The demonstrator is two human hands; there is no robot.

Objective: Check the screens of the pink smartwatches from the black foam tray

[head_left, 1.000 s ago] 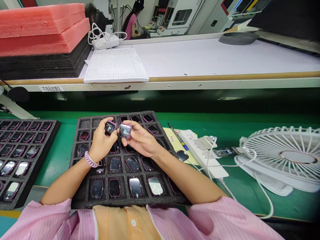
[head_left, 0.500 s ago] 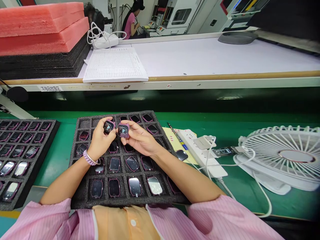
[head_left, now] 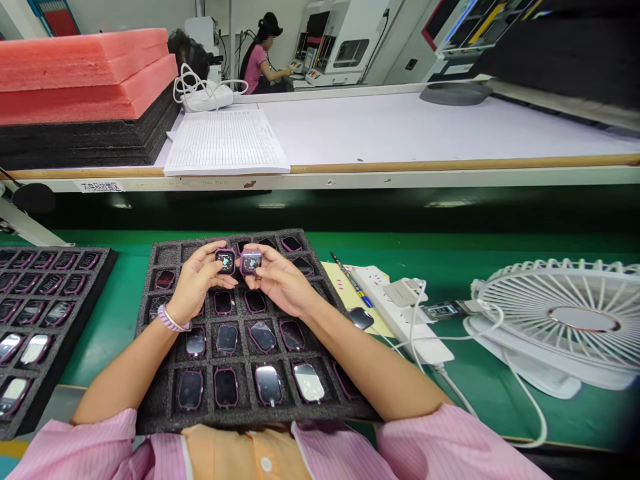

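My left hand (head_left: 199, 279) grips a smartwatch body (head_left: 226, 261) with a purple frame and a lit screen. Another purple-framed smartwatch body (head_left: 251, 261), also lit, is pinched in my right hand (head_left: 280, 280). The two watches are side by side, faces up, above the far part of a dark foam tray (head_left: 165, 417). In the tray's square pockets lie several dark-screened watch bodies, such as a watch (head_left: 227, 388) in the near row; some show shiny film. Both hands cover some of the pockets beneath them.
A second foam tray (head_left: 95, 293) of watches lies left. On the right are a power strip (head_left: 395, 313) with cables, a pen (head_left: 353, 280), a loose watch (head_left: 361, 318) and a white fan (head_left: 565, 313). Behind stands a shelf with red foam (head_left: 95, 67) and a paper form (head_left: 225, 143). A person (head_left: 260, 60) sits beyond.
The left watch has turned to lie more level, and the fingers of my left hand have spread below it. The right watch has shifted slightly rightward. The view has tilted up a little.
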